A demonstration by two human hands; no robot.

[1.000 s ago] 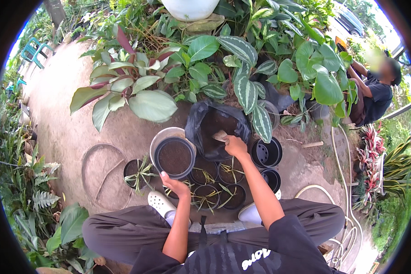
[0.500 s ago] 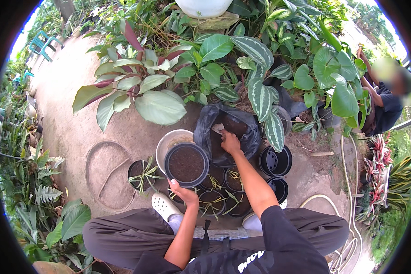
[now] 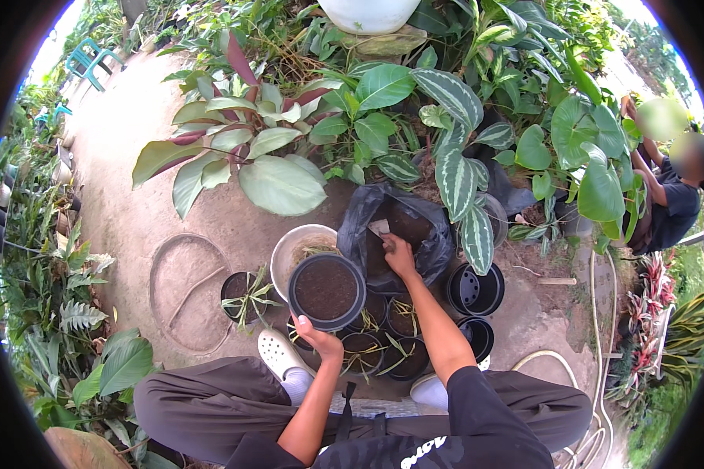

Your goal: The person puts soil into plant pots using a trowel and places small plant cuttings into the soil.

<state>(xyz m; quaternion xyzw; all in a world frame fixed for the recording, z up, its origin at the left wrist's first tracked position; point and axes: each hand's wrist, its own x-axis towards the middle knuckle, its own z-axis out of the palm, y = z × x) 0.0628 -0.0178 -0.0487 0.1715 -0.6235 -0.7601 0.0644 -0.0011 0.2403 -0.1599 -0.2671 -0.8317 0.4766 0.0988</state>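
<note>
My left hand (image 3: 319, 338) grips the near rim of a black round pot (image 3: 326, 324) filled with dark soil, holding it above the ground. In my right hand (image 3: 400, 255) is a small trowel with a pale blade (image 3: 379, 227); its handle is mostly covered by my fingers. The trowel and hand are inside the mouth of a black plastic bag (image 3: 353, 227) of dark soil. Partly covered by the held pot, a whitish bowl (image 3: 281, 258) stands behind it. Several black pots with thin yellow-green plants (image 3: 362, 352) are grouped below my hands.
Two black pots (image 3: 475, 289) without plants stand right of the bag. A potted plant (image 3: 246, 295) sits on the left. Broad-leaved plants (image 3: 281, 186) overhang the far side. A pale hose (image 3: 600, 336) runs along the right, where another person (image 3: 665, 187) is at work.
The whole view has shifted slightly, so most things appear a little lower. My left hand still holds the pot, and my right hand stays in the bag with the trowel.
</note>
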